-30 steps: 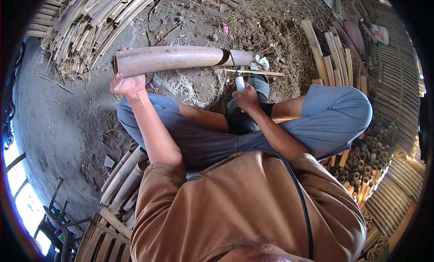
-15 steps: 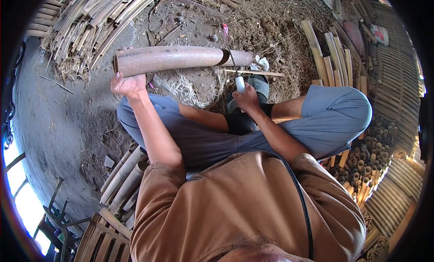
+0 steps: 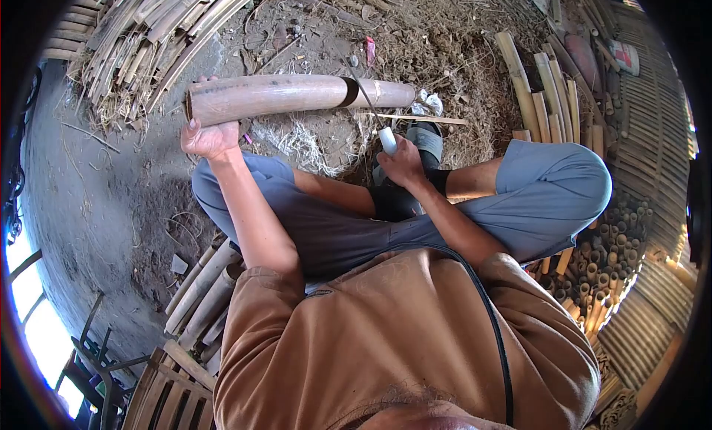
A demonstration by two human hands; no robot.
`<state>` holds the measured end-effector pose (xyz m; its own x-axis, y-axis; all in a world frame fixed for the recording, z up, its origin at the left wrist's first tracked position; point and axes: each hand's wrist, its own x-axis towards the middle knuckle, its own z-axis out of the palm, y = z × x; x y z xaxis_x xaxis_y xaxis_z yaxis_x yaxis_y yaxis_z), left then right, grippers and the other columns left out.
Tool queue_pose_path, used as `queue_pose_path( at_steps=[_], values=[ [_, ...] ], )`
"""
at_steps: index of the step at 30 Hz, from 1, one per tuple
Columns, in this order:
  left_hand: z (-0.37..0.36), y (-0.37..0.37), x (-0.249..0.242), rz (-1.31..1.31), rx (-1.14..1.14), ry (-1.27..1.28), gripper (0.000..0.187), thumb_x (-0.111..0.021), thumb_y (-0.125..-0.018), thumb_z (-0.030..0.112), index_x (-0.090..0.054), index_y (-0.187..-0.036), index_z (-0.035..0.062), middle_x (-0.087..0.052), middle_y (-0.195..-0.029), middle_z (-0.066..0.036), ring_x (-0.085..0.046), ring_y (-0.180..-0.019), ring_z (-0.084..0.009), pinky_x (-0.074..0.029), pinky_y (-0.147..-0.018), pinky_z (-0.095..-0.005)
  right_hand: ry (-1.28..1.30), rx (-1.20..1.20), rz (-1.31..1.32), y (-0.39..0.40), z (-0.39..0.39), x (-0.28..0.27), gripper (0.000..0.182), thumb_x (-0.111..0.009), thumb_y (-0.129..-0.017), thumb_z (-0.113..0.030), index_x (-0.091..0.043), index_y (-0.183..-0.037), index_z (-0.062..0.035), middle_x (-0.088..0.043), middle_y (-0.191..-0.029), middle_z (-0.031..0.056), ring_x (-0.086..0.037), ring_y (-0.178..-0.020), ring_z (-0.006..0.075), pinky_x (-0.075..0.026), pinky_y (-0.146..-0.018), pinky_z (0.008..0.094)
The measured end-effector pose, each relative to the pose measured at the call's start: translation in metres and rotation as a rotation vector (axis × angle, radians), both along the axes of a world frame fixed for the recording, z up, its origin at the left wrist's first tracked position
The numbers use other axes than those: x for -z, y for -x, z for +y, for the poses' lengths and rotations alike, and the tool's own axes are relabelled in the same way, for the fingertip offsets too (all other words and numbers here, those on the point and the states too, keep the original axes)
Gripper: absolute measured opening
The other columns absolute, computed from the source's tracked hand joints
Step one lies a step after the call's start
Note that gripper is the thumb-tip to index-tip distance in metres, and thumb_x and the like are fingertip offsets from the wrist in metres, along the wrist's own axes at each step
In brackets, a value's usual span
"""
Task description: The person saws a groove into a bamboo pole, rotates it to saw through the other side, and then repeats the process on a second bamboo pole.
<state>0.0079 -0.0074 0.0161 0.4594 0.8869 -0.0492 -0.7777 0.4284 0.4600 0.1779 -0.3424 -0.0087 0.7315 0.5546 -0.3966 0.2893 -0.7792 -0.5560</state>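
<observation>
You sit cross-legged on a dirt floor strewn with dry fibre, split bamboo strips heaped at upper left, cut bamboo lengths leaning at upper right, short tube offcuts stacked at right. The culm lies horizontal across the upper middle of the frame, just above your knees. Your left hand is closed around its near-left open end, fingers wrapped under, thumb side up, steadying it. Your right hand is closed in a full grip on the white handle of the saw, blade angled up and left into the culm. Change over the last second: the blade and the dark kerf band have shifted left along the culm, from about right of centre to nearer centre, and the handle has tilted left with it; the pink scrap above the culm now shows clear of the blade. The left hand and culm have not moved. Judgement: the saw is in mid-stroke on a cut through the culm; depth of the kerf cannot be told from here. The thin stick lies just below the culm's right end.
</observation>
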Motion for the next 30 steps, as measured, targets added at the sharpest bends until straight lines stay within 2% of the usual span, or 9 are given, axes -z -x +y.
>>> queue_pose_path(
  at_steps=[7,12,14,17,19,21,24,26,30],
  values=[
    [0.0,0.0,0.0,-0.008,-0.004,-0.003,0.087,-0.073,-0.056,0.024,-0.047,-0.134,-0.0059,-0.052,-0.135,-0.019,-0.045,-0.13,-0.0368,-0.024,-0.114,-0.0616,0.058,0.304,0.068,-0.005,-0.012,0.019,0.045,-0.061,-0.076,-0.029,-0.06,-0.104,0.0052,-0.065,-0.094,0.0279,-0.065,-0.093,0.0439,-0.052,-0.081,0.0482],
    [0.004,-0.002,0.002,-0.013,-0.014,0.044,0.07,-0.07,-0.062,0.021,-0.055,-0.125,-0.0055,-0.058,-0.125,-0.02,-0.053,-0.121,-0.037,-0.037,-0.109,-0.0538,-0.102,-0.08,-0.023,0.002,0.003,0.002,0.04,-0.063,-0.075,-0.028,-0.06,-0.101,0.0029,-0.064,-0.088,0.0283,-0.061,-0.091,0.0476,-0.05,-0.08,0.0515],
    [0.004,-0.005,0.002,0.065,-0.094,0.139,0.066,-0.069,-0.064,0.02,-0.056,-0.124,-0.0035,-0.059,-0.123,-0.018,-0.054,-0.119,-0.0356,-0.038,-0.108,-0.0525,-0.178,-0.071,-0.055,0.001,0.0,0.002,0.034,-0.063,-0.076,-0.024,-0.061,-0.1,0.0006,-0.065,-0.082,0.0232,-0.064,-0.081,0.0428,-0.051,-0.072,0.049],
    [-0.002,-0.007,-0.003,0.281,-0.215,0.304,0.054,-0.069,-0.072,0.021,-0.058,-0.122,0.0033,-0.06,-0.12,-0.012,-0.055,-0.114,-0.029,-0.04,-0.104,-0.0463,-0.239,0.425,0.329,-0.003,-0.014,0.03,0.016,-0.067,-0.078,-0.015,-0.066,-0.09,-0.0042,-0.063,-0.077,0.0024,-0.057,-0.067,0.0145,-0.048,-0.063,0.0351],
    [-0.007,-0.013,-0.012,0.458,-0.302,0.299,0.047,-0.071,-0.075,0.022,-0.062,-0.118,0.0054,-0.062,-0.115,-0.009,-0.056,-0.111,-0.0259,-0.039,-0.104,-0.0427,-0.174,0.46,0.307,-0.003,-0.008,0.008,0.022,-0.07,-0.079,-0.019,-0.064,-0.092,-0.0026,-0.063,-0.073,0.0039,-0.06,-0.067,0.0167,-0.048,-0.061,0.0358],
    [0.005,-0.011,0.01,0.371,-0.301,0.245,0.041,-0.071,-0.075,0.023,-0.065,-0.112,0.0078,-0.063,-0.109,-0.005,-0.057,-0.106,-0.0223,-0.043,-0.098,-0.0413,-0.021,0.209,-0.091,0.0,-0.005,0.037,0.034,-0.067,-0.077,-0.025,-0.064,-0.099,0.0016,-0.067,-0.088,0.02,-0.066,-0.081,0.0352,-0.052,-0.072,0.0454],
    [0.014,-0.008,0.028,0.29,-0.308,0.151,0.035,-0.07,-0.074,0.026,-0.065,-0.106,0.0115,-0.064,-0.104,-0.004,-0.058,-0.103,-0.0224,-0.046,-0.092,-0.0424,-0.025,-0.096,-0.142,-0.007,0.005,0.046,0.043,-0.067,-0.075,-0.029,-0.063,-0.1,0.0055,-0.066,-0.096,0.0281,-0.064,-0.092,0.0442,-0.051,-0.079,0.0507],
    [0.016,-0.003,0.037,0.25,-0.247,0.152,0.034,-0.071,-0.074,0.026,-0.065,-0.104,0.0122,-0.064,-0.101,-0.003,-0.059,-0.101,-0.0222,-0.047,-0.09,-0.0422,-0.068,-0.12,-0.162,-0.008,0.003,0.058,0.051,-0.069,-0.074,-0.036,-0.064,-0.102,0.0062,-0.068,-0.097,0.0261,-0.065,-0.095,0.0441,-0.05,-0.084,0.0527],
    [0.008,-0.004,0.039,0.333,-0.312,0.227,0.031,-0.074,-0.074,0.023,-0.067,-0.101,0.0127,-0.063,-0.097,-0.002,-0.058,-0.095,-0.0191,-0.045,-0.085,-0.0409,-0.01,0.233,-0.081,-0.021,-0.005,0.064,0.041,-0.066,-0.073,-0.022,-0.061,-0.095,0.0119,-0.066,-0.087,0.0291,-0.064,-0.082,0.0488,-0.05,-0.075,0.051]
  ],
)
